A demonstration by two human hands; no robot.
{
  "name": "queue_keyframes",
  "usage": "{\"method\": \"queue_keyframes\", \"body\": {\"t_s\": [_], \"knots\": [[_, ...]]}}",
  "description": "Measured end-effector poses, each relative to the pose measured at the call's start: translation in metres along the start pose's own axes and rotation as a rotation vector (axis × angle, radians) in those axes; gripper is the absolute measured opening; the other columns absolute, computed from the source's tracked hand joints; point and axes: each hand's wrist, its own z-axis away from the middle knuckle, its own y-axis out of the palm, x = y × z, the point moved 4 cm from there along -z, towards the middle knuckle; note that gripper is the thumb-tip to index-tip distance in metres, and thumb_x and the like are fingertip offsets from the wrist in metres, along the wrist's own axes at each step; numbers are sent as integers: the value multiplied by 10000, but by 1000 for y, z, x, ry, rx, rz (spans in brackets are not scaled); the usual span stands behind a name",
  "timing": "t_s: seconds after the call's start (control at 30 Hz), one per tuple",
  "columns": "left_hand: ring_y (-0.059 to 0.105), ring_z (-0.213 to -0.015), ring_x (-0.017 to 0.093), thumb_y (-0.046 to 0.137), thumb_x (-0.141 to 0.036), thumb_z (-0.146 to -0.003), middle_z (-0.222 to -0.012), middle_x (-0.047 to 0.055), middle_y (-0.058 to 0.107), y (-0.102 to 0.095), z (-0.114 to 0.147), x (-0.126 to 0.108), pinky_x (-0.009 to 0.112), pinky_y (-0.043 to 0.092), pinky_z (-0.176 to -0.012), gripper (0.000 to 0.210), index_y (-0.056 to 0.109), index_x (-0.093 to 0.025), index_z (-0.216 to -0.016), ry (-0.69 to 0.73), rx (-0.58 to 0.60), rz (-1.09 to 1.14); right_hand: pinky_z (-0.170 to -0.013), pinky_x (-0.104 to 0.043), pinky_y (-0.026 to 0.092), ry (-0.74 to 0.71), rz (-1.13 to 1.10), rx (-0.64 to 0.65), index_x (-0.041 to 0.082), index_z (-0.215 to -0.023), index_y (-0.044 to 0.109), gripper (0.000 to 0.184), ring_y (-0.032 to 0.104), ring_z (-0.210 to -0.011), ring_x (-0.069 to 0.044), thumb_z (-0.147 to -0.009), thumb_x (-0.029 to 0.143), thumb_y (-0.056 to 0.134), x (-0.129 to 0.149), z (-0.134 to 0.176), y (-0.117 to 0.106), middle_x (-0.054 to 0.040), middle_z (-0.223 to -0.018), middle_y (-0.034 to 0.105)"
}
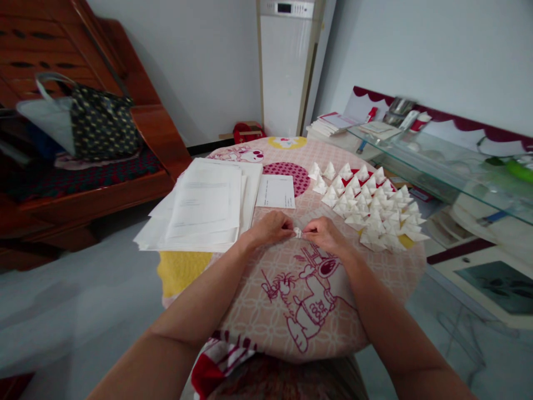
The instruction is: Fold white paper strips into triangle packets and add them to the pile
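Observation:
Over the middle of the round table, my left hand and my right hand pinch a small folded piece of white paper from either side. Its exact shape is too small to make out. Just beyond my hands lies a white paper sheet with a few printed lines. To the left is a thick, uneven stack of printed paper. On the right, several pointed folded paper pieces stand close together in rows.
A patterned pink tablecloth covers the table. A glass-topped cabinet with books and cups borders the right side. At left stands a wooden bench bearing bags. A tall white appliance is behind.

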Motion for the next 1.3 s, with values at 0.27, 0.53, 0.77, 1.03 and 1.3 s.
{"method": "queue_keyframes", "body": {"t_s": [0.27, 0.53, 0.77, 1.03, 1.3], "knots": [[609, -675, 153, 622, -289, -850, -722, 42, 736, -2, 7, -3, 266, 376, -642, 207, 793, -174, -820, -45, 66, -194, -580, -245, 338, 3, 25, 19, 133, -768, 805, 160, 543, -608, -124, -842, 157, 665, 4, 0, 1, -3, -614, 656], [640, -725, 168, 617, -281, -878, -791, 65, 762, -1, 6, -3, 271, 385, -655, 212, 796, -167, -862, -35, 83, -228, -606, -249, 366, 45, 62, 19, 121, -804, 816, 142, 589, -642, -140, -835, 130, 678, 9, -1, 0, -33, -666, 705], [621, -703, 145, 608, -269, -834, -742, 27, 744, -2, 5, 0, 251, 386, -654, 214, 796, -170, -856, -17, 67, -97, -622, -252, 400, 109, 84, 7, 133, -805, 817, 130, 619, -667, -156, -824, 147, 689, 9, -5, 1, -57, -708, 736], [534, -618, 128, 581, -239, -848, -614, 3, 652, -4, 4, 3, 258, 365, -623, 231, 763, -154, -735, -31, 59, -41, -598, -254, 423, 168, 137, 8, 141, -785, 817, 157, 632, -657, -170, -819, 118, 665, 14, -8, 1, -78, -710, 748], [580, -644, 126, 617, -247, -816, -649, 6, 694, -4, 2, 6, 238, 375, -612, 182, 777, -169, -779, -36, 69, -60, -605, -251, 434, 185, 182, -3, 159, -796, 823, 200, 656, -684, -176, -795, 91, 636, 14, -11, 2, -84, -746, 770]]}}
